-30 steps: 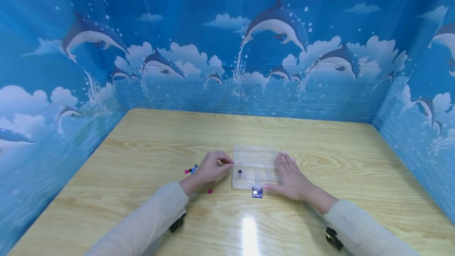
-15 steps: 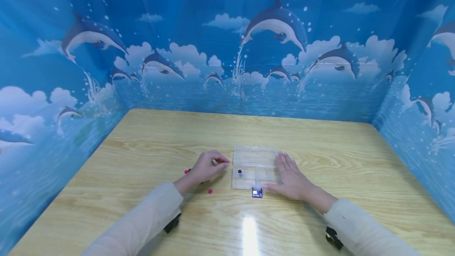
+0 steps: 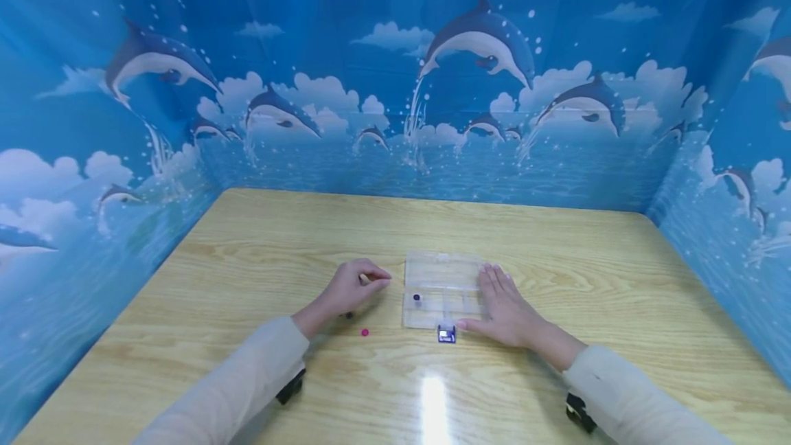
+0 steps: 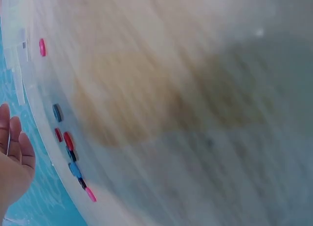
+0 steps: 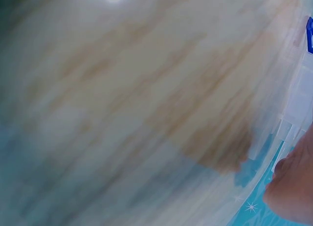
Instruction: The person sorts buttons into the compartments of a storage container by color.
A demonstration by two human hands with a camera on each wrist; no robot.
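A clear plastic compartment box [image 3: 426, 320] lies on the table with its lid [image 3: 435, 268] folded back. One small dark button-like disc [image 3: 417, 297] sits in its left compartment. My right hand [image 3: 509, 311] rests with straight fingers along the box's right side, thumb by the blue-edged piece [image 3: 447, 334] at the front. Left of the box hovers my left hand [image 3: 347, 288], thumb and forefinger close together, with nothing visible between them. Under that wrist, a dark disc [image 3: 349, 315] shows partly. A pink disc [image 3: 364, 332] lies nearer the front.
In the left wrist view, several red, blue, black and pink discs [image 4: 75, 169] lie in a loose line, mostly hidden by the left hand in the head view. The wooden table [image 3: 544, 246] is bordered by a dolphin-printed curtain [image 3: 346, 170].
My left hand has drawn back left from the box's edge, coming over the cluster of discs and covering most of it. My right hand and the box have stayed put.
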